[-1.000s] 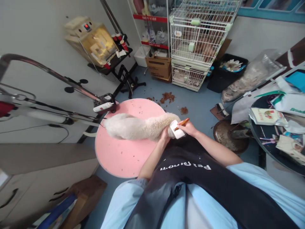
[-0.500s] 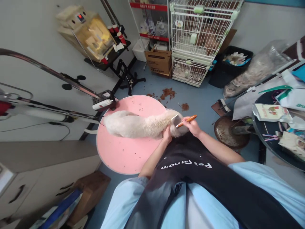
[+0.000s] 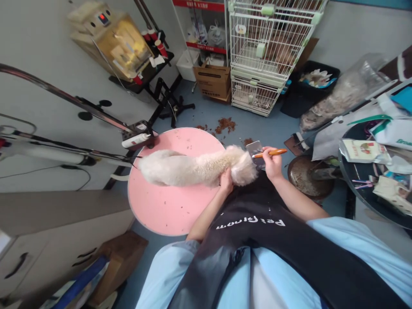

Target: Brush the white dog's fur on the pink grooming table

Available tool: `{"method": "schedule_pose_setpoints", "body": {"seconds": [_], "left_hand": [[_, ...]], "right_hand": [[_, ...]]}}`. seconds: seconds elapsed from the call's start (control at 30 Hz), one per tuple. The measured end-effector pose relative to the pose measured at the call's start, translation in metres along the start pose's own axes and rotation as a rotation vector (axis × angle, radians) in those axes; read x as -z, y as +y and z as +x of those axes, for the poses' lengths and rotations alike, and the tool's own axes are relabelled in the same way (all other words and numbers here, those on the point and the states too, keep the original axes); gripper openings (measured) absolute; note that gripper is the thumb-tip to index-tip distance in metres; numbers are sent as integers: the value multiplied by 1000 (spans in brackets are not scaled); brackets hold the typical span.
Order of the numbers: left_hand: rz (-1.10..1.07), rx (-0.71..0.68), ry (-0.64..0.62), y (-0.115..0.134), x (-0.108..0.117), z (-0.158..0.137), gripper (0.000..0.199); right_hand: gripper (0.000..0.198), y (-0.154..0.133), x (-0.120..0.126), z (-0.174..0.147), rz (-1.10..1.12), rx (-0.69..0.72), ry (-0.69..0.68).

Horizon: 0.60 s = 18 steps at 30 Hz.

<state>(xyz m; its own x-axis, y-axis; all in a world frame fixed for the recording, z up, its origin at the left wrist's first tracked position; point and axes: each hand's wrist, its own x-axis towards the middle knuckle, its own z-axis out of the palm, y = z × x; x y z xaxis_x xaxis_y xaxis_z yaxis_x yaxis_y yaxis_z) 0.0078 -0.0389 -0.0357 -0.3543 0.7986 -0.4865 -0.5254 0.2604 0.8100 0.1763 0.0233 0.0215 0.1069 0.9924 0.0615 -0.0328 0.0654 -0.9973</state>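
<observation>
A white dog [image 3: 180, 168] with a close-clipped back stands on a round pink grooming table [image 3: 161, 210], its fluffy head at the right, by my apron. My left hand [image 3: 226, 182] holds the dog at the neck, just behind the head; its fingertips are partly hidden in the fur. To the right of the head, my right hand [image 3: 273, 165] grips a slicker brush [image 3: 273, 152] by its orange handle. The brush's flat, pale metal head points left, close to the dog's face but off the fur.
Brown hair clumps [image 3: 225, 125] lie on the floor behind the table. A grooming arm [image 3: 64, 90] reaches in from the left, ending near a clamp with a white bottle [image 3: 137, 140]. White cages [image 3: 260, 56] stand at the back; a cluttered dark round table [image 3: 357, 171] is at right.
My right hand has moved the slicker brush right, off the dog's head, uncovering the fluffy fur there. My left hand stays at the neck. The view has shifted slightly.
</observation>
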Motion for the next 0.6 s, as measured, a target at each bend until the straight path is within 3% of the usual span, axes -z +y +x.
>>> {"method": "schedule_pose_setpoints", "body": {"seconds": [0.1,0.17,0.27,0.4,0.53,0.6], "left_hand": [[16,-26,19,1,-4,-5,24],[40,-33,27,1,-4,-7,27],[87,-57,17,3,-5,-10,37],[147,-151,-16,8,-6,-13,45],[239,-233,-77,13,-7,-18,54],[239,-261,-105,15,-8,-21,54]], "right_hand": [[54,-6,-1,-2,-42,-96,-191],[56,-10,-1,0,-75,-107,-125],[54,-19,1,2,-88,42,60],[54,-27,-1,-2,-111,-37,-189],[51,-38,1,4,-141,108,-14],[51,-44,3,8,-161,124,-108]]}}
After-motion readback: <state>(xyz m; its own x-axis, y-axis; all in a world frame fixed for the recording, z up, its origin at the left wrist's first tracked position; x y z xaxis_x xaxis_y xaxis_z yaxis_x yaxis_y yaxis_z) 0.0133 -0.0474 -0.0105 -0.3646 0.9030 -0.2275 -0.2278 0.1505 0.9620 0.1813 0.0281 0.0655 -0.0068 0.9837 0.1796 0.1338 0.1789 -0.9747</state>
